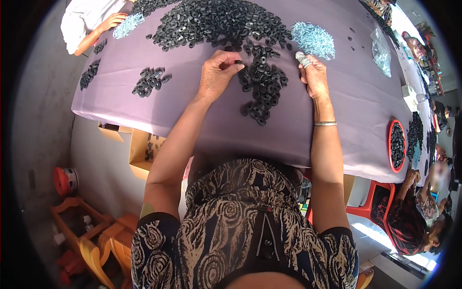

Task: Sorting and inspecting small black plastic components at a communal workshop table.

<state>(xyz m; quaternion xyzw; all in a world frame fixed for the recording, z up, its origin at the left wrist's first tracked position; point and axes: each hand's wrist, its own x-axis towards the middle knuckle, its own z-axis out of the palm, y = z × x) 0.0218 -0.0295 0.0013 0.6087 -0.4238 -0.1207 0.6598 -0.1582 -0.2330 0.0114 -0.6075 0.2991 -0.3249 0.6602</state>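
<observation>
My left hand (215,76) is closed in a pinch, with a small black ribbed plastic part (238,62) between thumb and fingertips. Right beside it, a heap of the same black parts (263,84) runs toward me between my two hands. My right hand (315,79) is curled closed just below a pile of small shiny, bluish-silver pieces (314,40). Pale wrapping (302,59) covers a fingertip of that hand, and whatever the fingers hold is too small to make out. Farther back spreads a large mound of black parts (221,21).
A purple cloth (211,130) covers the table. Black parts (150,82) lie in a cluster at left; a red-rimmed basket (397,147) and clear plastic bag (381,53) are at right. Another person's hand (113,20) rests by silvery pieces (128,26). Below the table edge stands an open cardboard box (139,154).
</observation>
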